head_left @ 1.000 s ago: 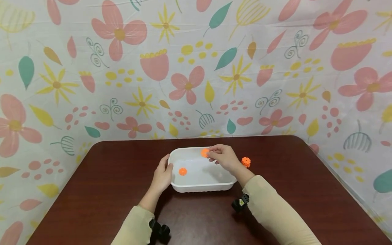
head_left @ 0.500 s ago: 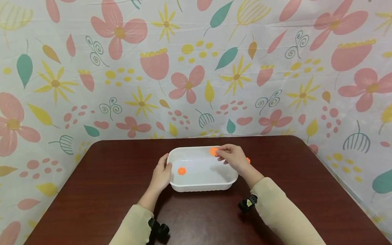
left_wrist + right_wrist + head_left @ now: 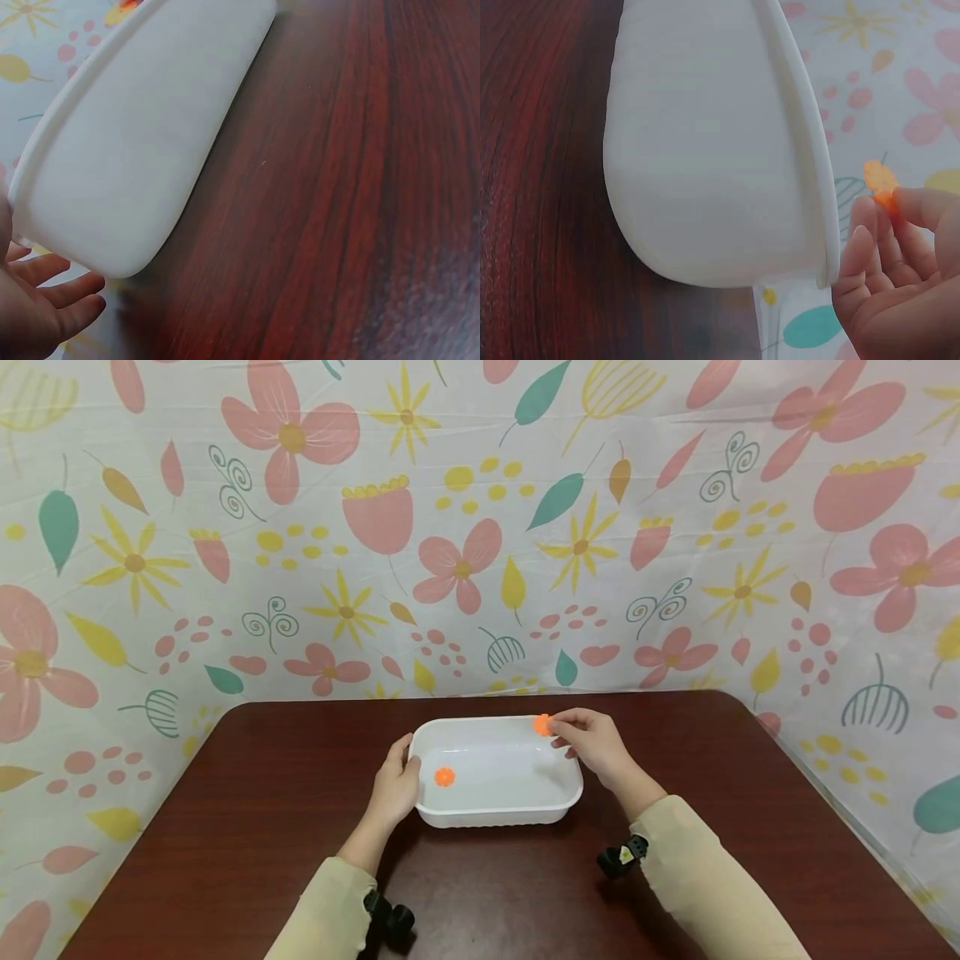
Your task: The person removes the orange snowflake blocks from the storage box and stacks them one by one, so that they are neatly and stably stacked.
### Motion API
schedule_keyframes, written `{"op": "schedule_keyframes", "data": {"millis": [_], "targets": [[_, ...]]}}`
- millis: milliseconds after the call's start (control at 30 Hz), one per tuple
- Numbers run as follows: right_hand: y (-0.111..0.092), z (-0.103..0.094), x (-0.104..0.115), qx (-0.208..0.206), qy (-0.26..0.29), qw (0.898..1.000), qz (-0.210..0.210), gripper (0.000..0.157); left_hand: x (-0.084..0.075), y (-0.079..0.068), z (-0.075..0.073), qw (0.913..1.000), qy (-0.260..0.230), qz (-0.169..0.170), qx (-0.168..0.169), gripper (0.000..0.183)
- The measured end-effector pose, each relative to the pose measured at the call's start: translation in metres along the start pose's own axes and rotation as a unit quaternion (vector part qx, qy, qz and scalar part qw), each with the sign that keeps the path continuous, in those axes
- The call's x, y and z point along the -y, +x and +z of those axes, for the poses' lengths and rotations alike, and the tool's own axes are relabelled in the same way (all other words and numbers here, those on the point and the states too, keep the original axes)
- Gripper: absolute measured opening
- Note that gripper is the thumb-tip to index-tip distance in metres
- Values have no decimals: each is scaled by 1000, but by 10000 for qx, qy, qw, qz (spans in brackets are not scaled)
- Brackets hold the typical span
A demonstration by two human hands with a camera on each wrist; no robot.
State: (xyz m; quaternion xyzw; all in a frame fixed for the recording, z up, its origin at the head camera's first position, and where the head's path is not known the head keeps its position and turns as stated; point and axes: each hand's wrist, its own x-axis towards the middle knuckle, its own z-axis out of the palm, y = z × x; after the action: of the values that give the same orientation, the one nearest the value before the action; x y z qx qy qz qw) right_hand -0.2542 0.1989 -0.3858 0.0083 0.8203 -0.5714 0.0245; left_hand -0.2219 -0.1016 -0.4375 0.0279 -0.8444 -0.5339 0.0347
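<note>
A white rectangular basin [image 3: 487, 817] stands on the table. My left hand [image 3: 396, 785] grips its left end, thumb at the rim and fingers along the outside, as the left wrist view of that hand [image 3: 41, 307] also shows. Between thumb and fingertips, my right hand [image 3: 597, 749] pinches an orange flower-shaped slice [image 3: 542, 724] over the basin's back right corner. The right wrist view shows this slice [image 3: 880, 176] raised above the rim. Another orange flower-shaped slice [image 3: 445, 777] lies inside the basin, toward its left end.
The dark reddish-brown wooden table [image 3: 480, 893] spreads around the basin. Behind it hangs a white cloth [image 3: 465, 460] printed with flowers and leaves. Black cameras are strapped to both wrists, the left camera [image 3: 390, 920] and the right camera [image 3: 622, 857].
My right hand has moved to the right with the pinched slice, from mid basin to its back right corner. Orange pieces right of the basin are now hidden behind this hand. The left hand stays put.
</note>
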Motion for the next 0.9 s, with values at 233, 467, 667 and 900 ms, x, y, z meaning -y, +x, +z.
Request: {"op": "schedule_keyframes", "data": {"millis": [233,467,667,900], "targets": [[0,-9,-4,-131,23,9999,110,35,0,1,1,9999,-138,11,-19,48],[-2,-18,-10,-249,122,9995,152,39,2,1,3,9997,-236,-72,-79,47],[-4,-25,-16,-317,165,9992,150,41,3,1,4,9994,-306,-89,-107,47],[-3,-30,-27,-475,283,9983,203,42,3,3,4,9991,-385,-138,-79,47]]}}
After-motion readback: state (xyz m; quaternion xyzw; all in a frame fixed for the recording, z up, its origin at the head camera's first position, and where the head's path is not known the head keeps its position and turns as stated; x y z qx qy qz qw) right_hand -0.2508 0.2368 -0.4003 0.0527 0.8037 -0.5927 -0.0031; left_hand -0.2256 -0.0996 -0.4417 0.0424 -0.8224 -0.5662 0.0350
